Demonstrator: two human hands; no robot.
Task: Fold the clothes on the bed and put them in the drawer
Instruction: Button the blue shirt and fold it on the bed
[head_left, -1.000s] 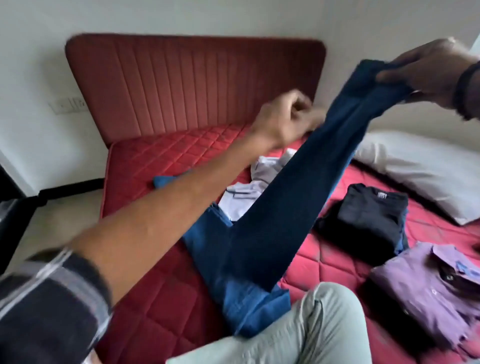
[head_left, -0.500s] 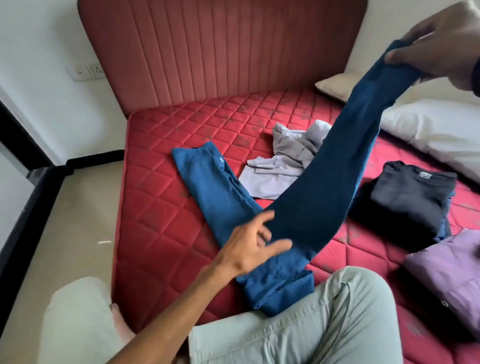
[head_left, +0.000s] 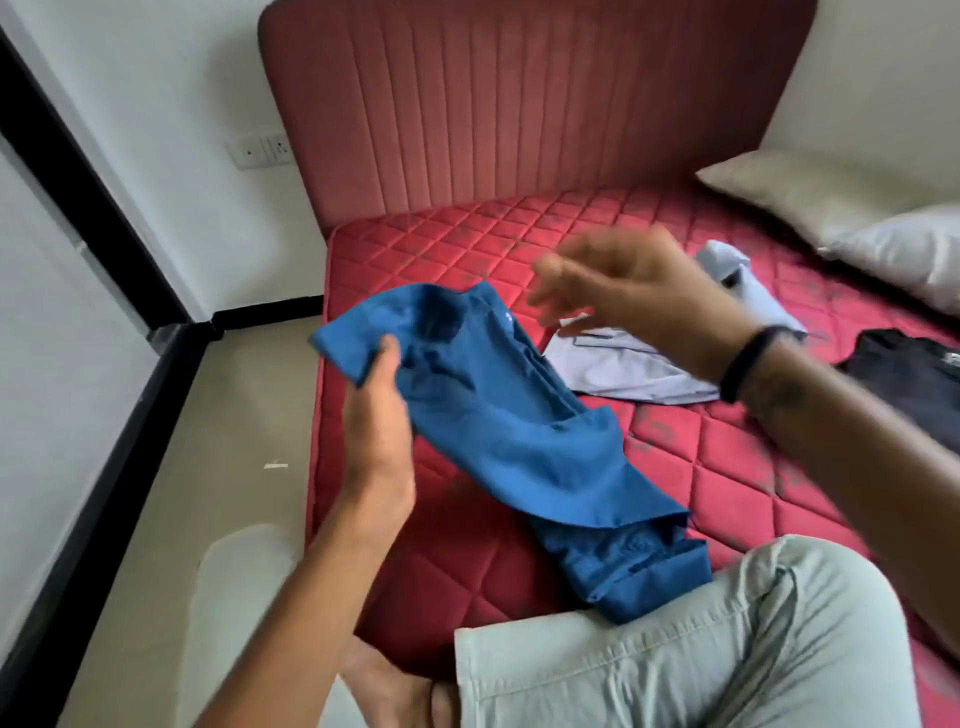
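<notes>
Blue trousers (head_left: 524, 447) lie folded lengthwise on the red quilted mattress (head_left: 727, 467), running from the bed's left edge toward my knee. My left hand (head_left: 376, 415) grips their upper end at the left edge, thumb on the cloth. My right hand (head_left: 623, 291) hovers blurred above the trousers with spread fingers, holding nothing. A crumpled pale grey shirt (head_left: 623, 364) lies just behind the trousers. A folded dark shirt (head_left: 909, 374) sits at the right edge.
The padded red headboard (head_left: 519, 114) stands behind the bed. Two pillows (head_left: 857, 218) lie at the back right. My bent leg in pale trousers (head_left: 675, 649) rests on the bed's front corner. Beige floor (head_left: 218, 467) and a black-framed glass partition are on the left.
My right hand let go of the raised trouser leg, which now lies folded down over the other leg. My left hand moved up and took the trousers' upper end.
</notes>
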